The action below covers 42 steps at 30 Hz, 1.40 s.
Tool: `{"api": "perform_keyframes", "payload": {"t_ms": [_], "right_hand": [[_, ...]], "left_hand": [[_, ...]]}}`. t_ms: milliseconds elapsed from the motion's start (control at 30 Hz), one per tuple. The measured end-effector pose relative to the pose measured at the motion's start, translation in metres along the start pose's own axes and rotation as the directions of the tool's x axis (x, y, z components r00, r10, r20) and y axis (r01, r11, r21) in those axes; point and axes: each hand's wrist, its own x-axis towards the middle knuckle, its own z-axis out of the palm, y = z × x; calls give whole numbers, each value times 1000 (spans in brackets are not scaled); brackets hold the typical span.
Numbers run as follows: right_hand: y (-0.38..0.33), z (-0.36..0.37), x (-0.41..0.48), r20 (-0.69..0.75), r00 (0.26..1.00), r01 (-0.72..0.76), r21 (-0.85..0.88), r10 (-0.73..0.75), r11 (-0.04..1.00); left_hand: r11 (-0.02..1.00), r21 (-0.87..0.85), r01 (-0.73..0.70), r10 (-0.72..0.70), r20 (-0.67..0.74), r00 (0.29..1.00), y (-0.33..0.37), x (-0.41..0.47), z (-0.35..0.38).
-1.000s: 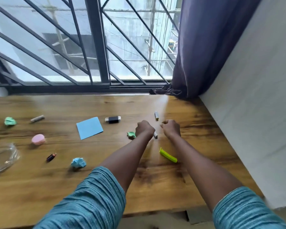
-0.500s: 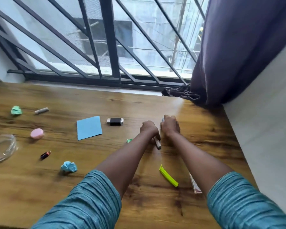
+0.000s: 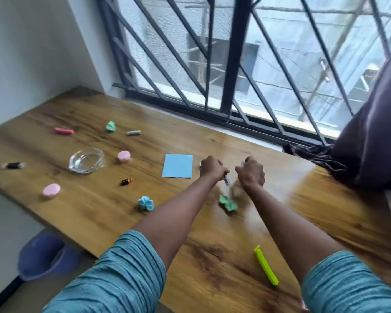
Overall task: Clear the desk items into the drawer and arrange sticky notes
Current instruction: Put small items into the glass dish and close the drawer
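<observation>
My left hand (image 3: 212, 169) is closed on a small grey stick (image 3: 227, 181) whose end pokes out below the fist. Beside it, my right hand (image 3: 251, 172) is closed on another small grey piece, with only its tip (image 3: 243, 163) showing. Both fists hover over the wooden desk (image 3: 212, 256), just right of a flat blue sticky note (image 3: 177, 166). A crumpled green note (image 3: 228, 203) lies right below the hands, and a crumpled blue note (image 3: 146, 204) lies to its left. A lime green clip (image 3: 265, 265) lies near my right forearm.
Further left lie a glass dish (image 3: 86, 160), two round pink pieces (image 3: 123, 155) (image 3: 51, 190), a pink bar (image 3: 64, 131), a green crumpled note (image 3: 110, 126), a grey stick (image 3: 133, 132) and two small dark items (image 3: 126, 181) (image 3: 14, 165). A purple bin (image 3: 41, 256) stands below the desk's left edge. A curtain (image 3: 370, 143) hangs at the right.
The view has swung left, showing more of the desk's left side. Both hands closed on the small grey sticks and lifted them; the green crumpled note is now uncovered below the hands.
</observation>
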Motion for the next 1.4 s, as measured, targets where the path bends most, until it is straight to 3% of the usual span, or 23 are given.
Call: {"api": "perform_keyframes", "payload": {"t_ms": [233, 467, 600, 733, 1000, 1133, 1400], "right_hand": [[-102, 68, -41, 150, 969, 181, 102, -195, 978], [-216, 157, -95, 239, 906, 296, 230, -348, 927], [-276, 209, -122, 272, 883, 326, 229, -382, 917], [-310, 243, -134, 283, 890, 332, 135, -358, 934], [-320, 278, -144, 327, 898, 340, -90, -294, 936], [-324, 283, -144, 330, 905, 322, -119, -268, 939], [-332, 289, -146, 423, 854, 419, -211, -304, 883]], "left_hand": [[993, -99, 70, -98, -313, 945, -51, 29, -121], [986, -110, 125, -161, -449, 879, -123, 63, -267], [984, -61, 169, -177, -467, 866, -169, 93, -333], [988, -6, 154, -143, -420, 896, -185, 102, -367], [983, -3, 185, -177, -292, 940, -208, 119, -368], [986, 21, 163, -151, -275, 949, -205, 119, -369], [936, 343, 81, 22, -285, 958, -193, 110, -378]]}}
